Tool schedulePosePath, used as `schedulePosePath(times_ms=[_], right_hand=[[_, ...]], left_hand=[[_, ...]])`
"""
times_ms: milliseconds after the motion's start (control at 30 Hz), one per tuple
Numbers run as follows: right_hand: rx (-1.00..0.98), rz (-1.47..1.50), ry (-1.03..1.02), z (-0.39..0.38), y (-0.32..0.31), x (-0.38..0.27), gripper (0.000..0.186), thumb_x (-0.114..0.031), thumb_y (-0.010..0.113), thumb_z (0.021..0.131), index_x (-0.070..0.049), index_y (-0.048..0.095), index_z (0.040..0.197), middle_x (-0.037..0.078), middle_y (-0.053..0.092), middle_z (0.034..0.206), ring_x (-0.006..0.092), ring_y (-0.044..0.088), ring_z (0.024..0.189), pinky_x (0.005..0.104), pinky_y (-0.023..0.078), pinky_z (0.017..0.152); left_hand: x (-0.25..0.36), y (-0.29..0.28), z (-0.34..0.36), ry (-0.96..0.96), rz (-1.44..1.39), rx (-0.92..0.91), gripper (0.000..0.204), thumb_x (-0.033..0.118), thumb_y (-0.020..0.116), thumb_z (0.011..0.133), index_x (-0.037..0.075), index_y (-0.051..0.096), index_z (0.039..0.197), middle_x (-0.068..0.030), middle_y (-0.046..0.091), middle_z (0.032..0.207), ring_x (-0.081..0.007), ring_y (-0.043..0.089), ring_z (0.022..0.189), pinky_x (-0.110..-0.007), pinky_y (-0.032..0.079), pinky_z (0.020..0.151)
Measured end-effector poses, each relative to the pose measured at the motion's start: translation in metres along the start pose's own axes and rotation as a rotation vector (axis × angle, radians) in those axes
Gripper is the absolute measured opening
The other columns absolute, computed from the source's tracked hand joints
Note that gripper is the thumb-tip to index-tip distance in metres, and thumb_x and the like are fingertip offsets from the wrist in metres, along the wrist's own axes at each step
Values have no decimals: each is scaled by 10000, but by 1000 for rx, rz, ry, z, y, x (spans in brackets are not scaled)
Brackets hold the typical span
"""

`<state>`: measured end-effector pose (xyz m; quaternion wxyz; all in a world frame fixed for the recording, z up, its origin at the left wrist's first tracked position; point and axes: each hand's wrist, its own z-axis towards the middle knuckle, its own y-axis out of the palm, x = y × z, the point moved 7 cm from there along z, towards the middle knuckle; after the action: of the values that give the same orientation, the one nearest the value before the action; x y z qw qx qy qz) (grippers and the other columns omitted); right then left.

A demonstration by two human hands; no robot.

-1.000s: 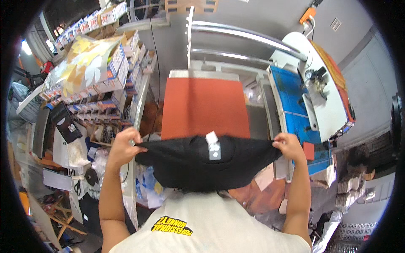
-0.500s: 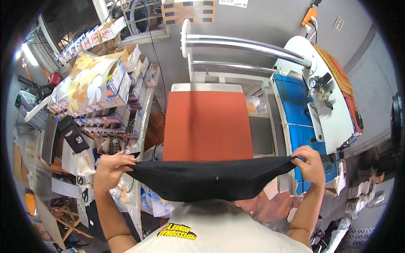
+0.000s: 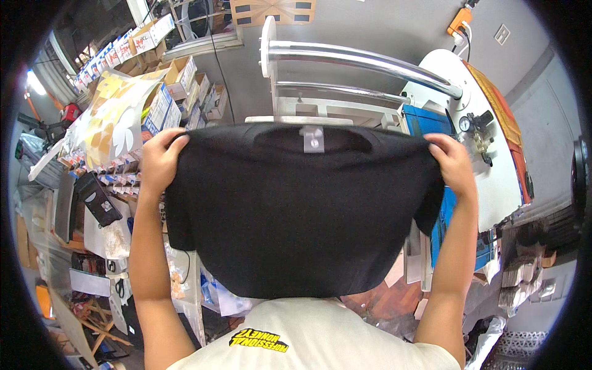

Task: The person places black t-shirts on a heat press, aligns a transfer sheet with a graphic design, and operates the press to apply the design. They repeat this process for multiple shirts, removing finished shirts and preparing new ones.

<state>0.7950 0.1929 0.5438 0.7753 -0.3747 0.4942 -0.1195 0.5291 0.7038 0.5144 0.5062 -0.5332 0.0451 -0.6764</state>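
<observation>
A black T-shirt (image 3: 302,209) is stretched wide between my hands, its neckline and a pale neck label (image 3: 314,140) at the far edge. My left hand (image 3: 163,159) pinches the left shoulder, and my right hand (image 3: 454,161) grips the right shoulder. Both short sleeves hang down below the hands. Behind and under the shirt is a press with chrome bars (image 3: 364,65); its orange-red pad is hidden by the fabric. Only a strip of the press's pale back edge (image 3: 271,119) shows past the collar.
To the right stand a blue padded platen (image 3: 425,120) and a white machine housing with a pressure gauge (image 3: 464,124). Stacked small boxes (image 3: 180,77) and cluttered shelves fill the left. Scissors (image 3: 120,287) lie on the left-hand bench. Reddish floor (image 3: 382,302) shows at lower right.
Both hands have risen and moved forward, carrying the T-shirt up from near my body. The shirt has spread out and now covers the orange-red pad.
</observation>
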Motion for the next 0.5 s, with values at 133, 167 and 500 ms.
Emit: schedulePosePath(times_ms=[133, 167, 500], right_hand=[[-58, -399, 192, 99, 87, 93, 271, -226, 682, 889, -52, 770, 1077, 193, 749, 1064, 366, 708, 1046, 426, 544, 924], [-85, -523, 243, 111, 109, 108, 284, -258, 699, 877, -72, 776, 1077, 182, 745, 1114, 363, 705, 1068, 446, 545, 942], [264, 254, 769, 159, 229, 229, 226, -82, 535, 942, 2, 623, 1132, 131, 705, 786, 204, 700, 605, 318, 580, 490]], left_hand=[[-121, 89, 68, -284, 81, -235, 262, 191, 761, 834, -1, 782, 1011, -147, 779, 931, -209, 735, 868, -337, 552, 826], [-146, 107, 77, -368, 187, -280, 269, 210, 780, 813, 19, 795, 1002, -148, 784, 944, -218, 745, 878, -345, 558, 835], [-251, 234, 110, -775, -466, 200, 158, -9, 754, 854, -100, 710, 976, -159, 745, 844, -197, 743, 684, -291, 634, 612]])
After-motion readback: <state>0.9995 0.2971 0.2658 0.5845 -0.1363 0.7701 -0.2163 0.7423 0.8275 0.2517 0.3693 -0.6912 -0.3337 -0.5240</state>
